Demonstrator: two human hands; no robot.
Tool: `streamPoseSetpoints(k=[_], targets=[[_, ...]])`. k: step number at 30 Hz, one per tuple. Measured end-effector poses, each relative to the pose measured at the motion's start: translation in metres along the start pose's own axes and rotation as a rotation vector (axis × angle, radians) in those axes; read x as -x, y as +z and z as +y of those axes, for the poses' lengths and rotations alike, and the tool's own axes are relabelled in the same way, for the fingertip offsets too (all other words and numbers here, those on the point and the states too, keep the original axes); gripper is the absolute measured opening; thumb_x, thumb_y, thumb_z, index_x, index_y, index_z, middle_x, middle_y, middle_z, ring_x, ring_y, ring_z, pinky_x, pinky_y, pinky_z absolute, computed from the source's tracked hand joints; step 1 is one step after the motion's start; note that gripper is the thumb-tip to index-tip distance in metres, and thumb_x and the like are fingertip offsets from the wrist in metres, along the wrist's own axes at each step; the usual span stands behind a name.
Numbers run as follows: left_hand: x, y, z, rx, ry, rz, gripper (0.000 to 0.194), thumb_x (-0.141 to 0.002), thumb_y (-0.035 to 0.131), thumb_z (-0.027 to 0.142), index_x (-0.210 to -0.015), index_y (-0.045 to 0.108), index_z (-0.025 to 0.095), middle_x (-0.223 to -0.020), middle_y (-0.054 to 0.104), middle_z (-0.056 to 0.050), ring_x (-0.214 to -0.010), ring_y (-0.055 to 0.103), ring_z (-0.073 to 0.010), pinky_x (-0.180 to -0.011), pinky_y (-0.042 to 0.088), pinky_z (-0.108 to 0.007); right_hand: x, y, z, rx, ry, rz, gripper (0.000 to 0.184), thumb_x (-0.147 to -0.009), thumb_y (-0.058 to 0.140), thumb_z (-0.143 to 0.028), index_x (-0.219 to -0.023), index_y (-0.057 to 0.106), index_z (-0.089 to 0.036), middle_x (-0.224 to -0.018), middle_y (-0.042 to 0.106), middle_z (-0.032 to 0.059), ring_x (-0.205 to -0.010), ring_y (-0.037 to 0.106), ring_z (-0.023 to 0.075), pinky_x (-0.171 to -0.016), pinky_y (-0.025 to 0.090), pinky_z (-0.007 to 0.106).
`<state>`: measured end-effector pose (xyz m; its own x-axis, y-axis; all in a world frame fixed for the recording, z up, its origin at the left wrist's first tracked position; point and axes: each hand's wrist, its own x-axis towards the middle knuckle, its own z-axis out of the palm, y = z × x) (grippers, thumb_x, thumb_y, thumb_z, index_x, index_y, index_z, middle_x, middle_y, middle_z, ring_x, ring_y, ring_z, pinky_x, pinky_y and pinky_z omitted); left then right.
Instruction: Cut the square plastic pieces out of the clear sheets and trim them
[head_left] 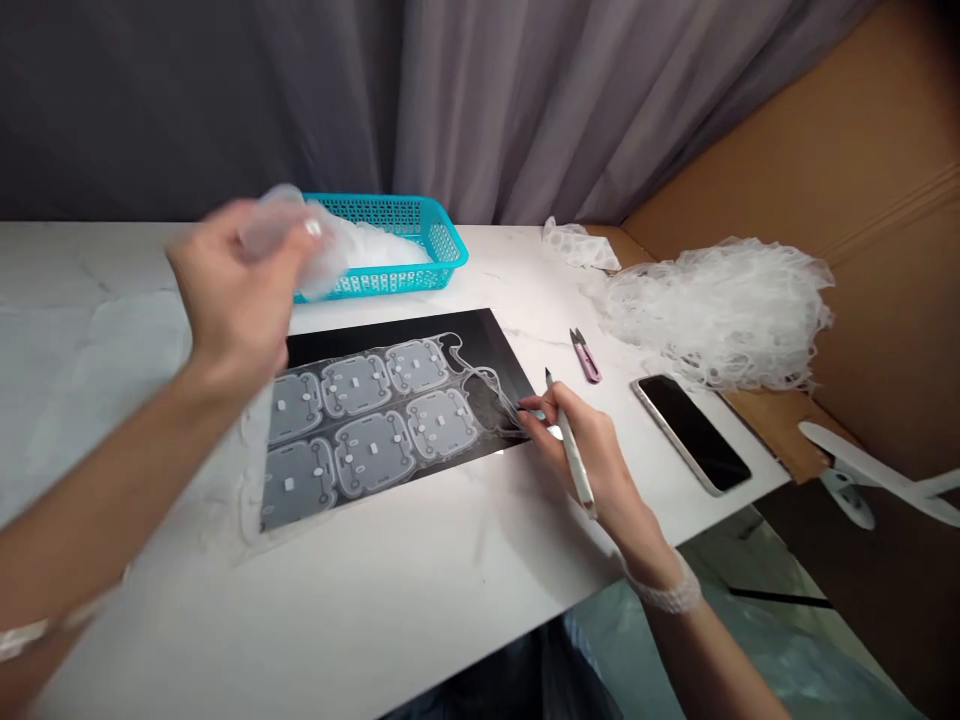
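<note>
My left hand, smeared by motion, grips a translucent soft-looking piece in front of the turquoise basket. More whitish pieces lie inside that basket. My right hand holds a white pen-shaped tool with a dark tip, which points away from me. Its thumb and forefinger also touch loose clear strips at the right end of a translucent sheet. Rounded-square panels with small tabs show in two rows on the sheet. Under it lies a black mat.
Right of the mat lie pink thread snips and a phone. Behind them rises a heap of clear cut-out scraps against a cardboard panel. More translucent sheeting covers the table's left side. A grey curtain hangs behind.
</note>
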<state>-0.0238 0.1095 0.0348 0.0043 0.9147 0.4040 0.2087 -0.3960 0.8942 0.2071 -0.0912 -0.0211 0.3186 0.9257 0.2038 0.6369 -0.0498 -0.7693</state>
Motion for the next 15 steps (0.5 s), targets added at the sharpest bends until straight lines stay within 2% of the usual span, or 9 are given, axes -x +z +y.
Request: streamPoseSetpoints(k=[1,2,3,4,6,8,10,13,15], targets=[[-0.024,0.0,-0.004,-0.201,0.132,-0.001,0.035,-0.091,0.058,0.045,-0.119,0.067,0.027,-0.131,0.067,0.008,-0.128,0.055,-0.0288,-0.104,0.044,-0.047,-0.003,0.0,0.001,0.009,-0.014,-0.014,0.028,-0.09,0.059,-0.031,-0.073,0.037,-0.025,-0.073,0.063,0.0015,-0.074,0.065,0.02,-0.062,0.042,0.027],[-0.044,0.001,-0.008,-0.356,0.225,-0.055,0.037,-0.093,0.053,0.044,-0.123,0.066,0.028,-0.13,0.067,0.008,-0.127,0.056,-0.029,-0.107,0.042,-0.047,-0.006,0.001,0.001,0.02,-0.025,-0.025,0.027,-0.089,0.059,-0.029,-0.073,0.037,-0.025,-0.073,0.062,0.0012,-0.071,0.063,0.0192,-0.062,0.041,0.028],[-0.059,0.003,-0.011,-0.492,0.263,-0.167,0.043,-0.094,0.05,0.045,-0.13,0.064,0.024,-0.135,0.065,0.005,-0.13,0.054,-0.0309,-0.111,0.039,-0.047,-0.009,0.002,0.001,0.036,-0.032,-0.034,0.027,-0.089,0.059,-0.028,-0.074,0.037,-0.025,-0.073,0.062,0.0008,-0.068,0.06,0.0184,-0.061,0.039,0.028],[-0.068,0.005,-0.013,-0.605,0.262,-0.258,0.05,-0.094,0.05,0.045,-0.136,0.059,0.018,-0.142,0.059,-0.001,-0.135,0.048,-0.0349,-0.115,0.034,-0.05,-0.012,0.003,0.001,0.059,-0.038,-0.044,0.026,-0.088,0.059,-0.026,-0.074,0.036,-0.025,-0.073,0.061,0.0005,-0.065,0.057,0.0175,-0.06,0.038,0.028],[-0.066,0.01,-0.016,-0.693,0.258,-0.367,0.061,-0.093,0.053,0.043,-0.143,0.051,0.008,-0.154,0.045,-0.01,-0.145,0.03,-0.0402,-0.12,0.026,-0.053,-0.015,0.006,0.001,0.127,-0.054,-0.069,0.026,-0.086,0.058,-0.021,-0.075,0.034,-0.026,-0.073,0.058,-0.0003,-0.061,0.051,0.0161,-0.058,0.035,0.028],[-0.041,0.014,-0.018,-0.705,0.292,-0.412,0.06,-0.095,0.052,0.037,-0.146,0.046,0.007,-0.16,0.034,-0.012,-0.15,0.019,-0.0368,-0.122,0.022,-0.049,-0.017,0.007,0.0,0.195,-0.093,-0.095,0.025,-0.085,0.055,-0.017,-0.076,0.033,-0.025,-0.071,0.053,-0.0011,-0.059,0.044,0.0155,-0.057,0.032,0.028],[-0.003,0.013,-0.021,-0.708,0.38,-0.505,0.056,-0.096,0.049,0.033,-0.145,0.047,0.008,-0.16,0.034,-0.014,-0.15,0.026,-0.0308,-0.123,0.021,-0.044,-0.02,0.005,0.003,0.23,-0.158,-0.108,0.021,-0.086,0.049,-0.013,-0.076,0.033,-0.025,-0.068,0.048,-0.0017,-0.058,0.039,0.0153,-0.056,0.029,0.028],[0.053,0.002,-0.03,-0.691,0.605,-0.962,0.053,-0.1,0.042,0.033,-0.151,0.04,0.019,-0.162,0.031,-0.01,-0.15,0.028,-0.0244,-0.124,0.019,-0.045,-0.031,-0.005,0.014,0.256,-0.254,-0.067,0.019,-0.088,0.041,-0.01,-0.078,0.034,-0.025,-0.066,0.044,-0.002,-0.057,0.036,0.0152,-0.057,0.027,0.03],[0.078,-0.006,-0.037,-0.709,0.697,-1.158,0.053,-0.102,0.038,0.032,-0.155,0.032,0.026,-0.163,0.029,-0.005,-0.151,0.025,-0.0212,-0.125,0.011,-0.046,-0.042,-0.014,0.023,0.294,-0.287,-0.032,0.02,-0.088,0.04,-0.008,-0.078,0.034,-0.025,-0.066,0.044,-0.0019,-0.057,0.035,0.0151,-0.059,0.028,0.03]])
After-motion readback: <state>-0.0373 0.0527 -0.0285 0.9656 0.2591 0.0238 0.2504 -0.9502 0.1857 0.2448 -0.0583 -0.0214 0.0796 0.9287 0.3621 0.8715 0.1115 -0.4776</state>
